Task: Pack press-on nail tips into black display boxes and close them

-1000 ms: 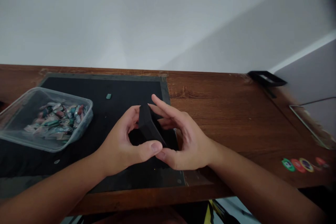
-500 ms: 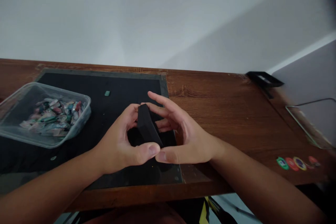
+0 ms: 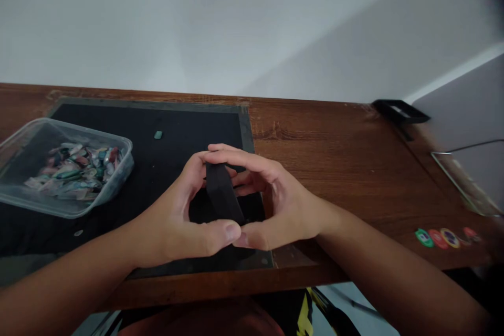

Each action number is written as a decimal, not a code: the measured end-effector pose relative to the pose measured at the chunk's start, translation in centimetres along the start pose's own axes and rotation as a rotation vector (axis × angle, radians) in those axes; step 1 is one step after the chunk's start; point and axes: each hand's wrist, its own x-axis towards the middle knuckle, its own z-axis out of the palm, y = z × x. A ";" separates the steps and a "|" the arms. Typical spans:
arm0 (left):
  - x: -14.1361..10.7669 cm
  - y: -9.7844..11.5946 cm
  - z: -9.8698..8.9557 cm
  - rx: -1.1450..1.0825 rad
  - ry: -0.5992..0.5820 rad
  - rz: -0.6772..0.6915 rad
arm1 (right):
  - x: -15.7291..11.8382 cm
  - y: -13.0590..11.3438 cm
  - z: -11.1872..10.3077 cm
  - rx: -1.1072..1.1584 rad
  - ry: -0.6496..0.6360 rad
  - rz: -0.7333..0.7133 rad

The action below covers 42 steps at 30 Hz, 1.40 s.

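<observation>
A small flat black box (image 3: 223, 193) is held on edge between my two hands, above the front right part of the black mat. My left hand (image 3: 187, 210) curls round its left side, thumb at the near end and fingers at the far end. From the other side my right hand (image 3: 283, 202) grips the same box, its thumb meeting the left thumb and its fingers over the far top corner. Some fingertips are hidden behind the box. A small teal piece (image 3: 158, 135) lies farther back on the mat.
A clear plastic tub (image 3: 128, 163) with many coloured stone-like pieces stands at left on the black mat (image 3: 189, 126). A pale chip (image 3: 78, 233) lies near it. Round coloured stickers (image 3: 437, 238) are at the right of the wooden table (image 3: 315, 152). A black tray (image 3: 401, 111) sits at the back right.
The right index finger, raised before, has come down over the far top end of the black box. Both hands still hold it in nearly the same place. The view has shifted slightly.
</observation>
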 end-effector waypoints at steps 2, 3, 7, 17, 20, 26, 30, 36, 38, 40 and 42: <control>0.0 -0.1 -0.1 -0.003 0.025 0.024 | 0.1 -0.3 -0.2 -0.061 -0.021 0.015; 0.0 -0.2 -0.1 0.004 0.048 0.039 | 0.1 -0.5 -0.3 -0.093 -0.037 0.020; 0.2 -0.8 -0.4 0.066 0.082 0.085 | 0.0 -0.7 -0.6 -0.131 -0.074 0.015; 0.6 -0.1 -0.7 0.178 0.046 0.209 | -0.3 -0.3 0.0 -0.027 -0.040 0.001; 0.5 0.0 -0.8 0.188 0.062 0.224 | -0.3 -0.3 0.0 -0.037 -0.045 0.000; 0.5 0.0 -0.8 0.225 0.068 0.255 | -0.4 -0.1 0.3 -0.094 -0.022 -0.103; 0.4 -1.3 -1.2 0.224 0.030 0.257 | -0.5 -0.1 0.4 -0.110 -0.025 -0.074; -0.3 -2.3 -1.1 0.201 0.060 0.185 | -0.7 -0.6 0.0 -0.201 -0.031 -0.090; -0.3 -2.1 -0.9 0.216 0.047 0.203 | -0.8 -0.8 -0.2 -0.261 -0.017 -0.129; -0.2 -1.9 -0.7 0.213 0.065 0.234 | -1.0 -1.2 -0.5 -0.291 -0.002 -0.122; -0.1 -1.8 -0.5 0.176 0.106 0.246 | -1.1 -1.5 -0.8 -0.268 0.012 -0.057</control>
